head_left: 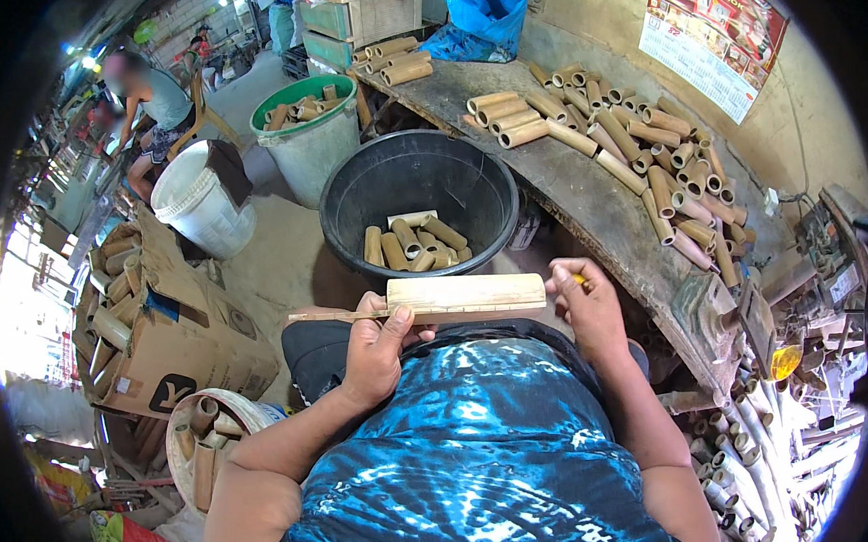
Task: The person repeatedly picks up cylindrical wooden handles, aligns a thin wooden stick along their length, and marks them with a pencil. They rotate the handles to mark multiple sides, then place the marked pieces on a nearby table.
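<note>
My left hand [379,350] is closed around the left end of a pale bamboo piece [467,292], with the thumb on its near side. Held along with it is a thin flat wooden strip [337,315], which sticks out to the left and seems to run beneath the piece. The bamboo lies level in front of my waist. Just off its right end, my right hand [590,310] is closed with bent fingers on a slim yellow pencil-like stick [579,279]; most of that stick is hidden by the fingers.
Ahead stands a black tub [361,178] holding several bamboo tubes. A workbench [440,90] on the right carries a bamboo pile [649,135]. To the left are a cardboard box [212,335], a white bucket [192,215] and a green-rimmed bin [313,162]. Another person [162,109] sits far left.
</note>
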### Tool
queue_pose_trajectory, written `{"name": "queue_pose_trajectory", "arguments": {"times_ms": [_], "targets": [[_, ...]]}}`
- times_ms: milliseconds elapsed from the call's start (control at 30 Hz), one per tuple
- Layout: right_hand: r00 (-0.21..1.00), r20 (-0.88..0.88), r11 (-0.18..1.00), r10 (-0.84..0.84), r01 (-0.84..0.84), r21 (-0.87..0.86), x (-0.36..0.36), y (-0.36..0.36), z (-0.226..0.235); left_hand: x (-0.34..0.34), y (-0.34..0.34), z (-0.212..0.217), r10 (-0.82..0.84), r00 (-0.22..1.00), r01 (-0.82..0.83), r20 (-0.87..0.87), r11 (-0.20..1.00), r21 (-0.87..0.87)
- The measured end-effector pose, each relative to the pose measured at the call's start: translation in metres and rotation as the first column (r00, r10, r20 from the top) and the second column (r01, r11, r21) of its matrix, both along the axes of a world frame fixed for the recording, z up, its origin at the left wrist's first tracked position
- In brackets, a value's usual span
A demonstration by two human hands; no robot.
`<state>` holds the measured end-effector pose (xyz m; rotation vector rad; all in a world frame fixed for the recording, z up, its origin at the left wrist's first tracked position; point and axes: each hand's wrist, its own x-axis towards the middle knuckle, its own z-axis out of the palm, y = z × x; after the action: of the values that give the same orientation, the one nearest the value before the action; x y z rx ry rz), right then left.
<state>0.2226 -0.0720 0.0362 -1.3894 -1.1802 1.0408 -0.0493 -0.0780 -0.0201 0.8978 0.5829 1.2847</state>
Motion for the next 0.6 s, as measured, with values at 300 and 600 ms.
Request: {"name": "queue_pose_trajectory", "arguments": {"times_ms": [300, 600], "targets": [[0.956, -0.270, 0.994, 0.112, -0.107, 0.033, -0.009, -0.020, -0.001, 0.005, 0.004, -0.001, 0.013, 0.999, -0.017, 0.039, 0.993, 0.115], [0.917, -0.399, 0.998, 0.021, -0.044, -0.048, -0.009, -0.017, -0.007, 0.006, 0.011, 0.003, 0.058, 0.995, -0.050, -0.077, 0.993, 0.110]]}}
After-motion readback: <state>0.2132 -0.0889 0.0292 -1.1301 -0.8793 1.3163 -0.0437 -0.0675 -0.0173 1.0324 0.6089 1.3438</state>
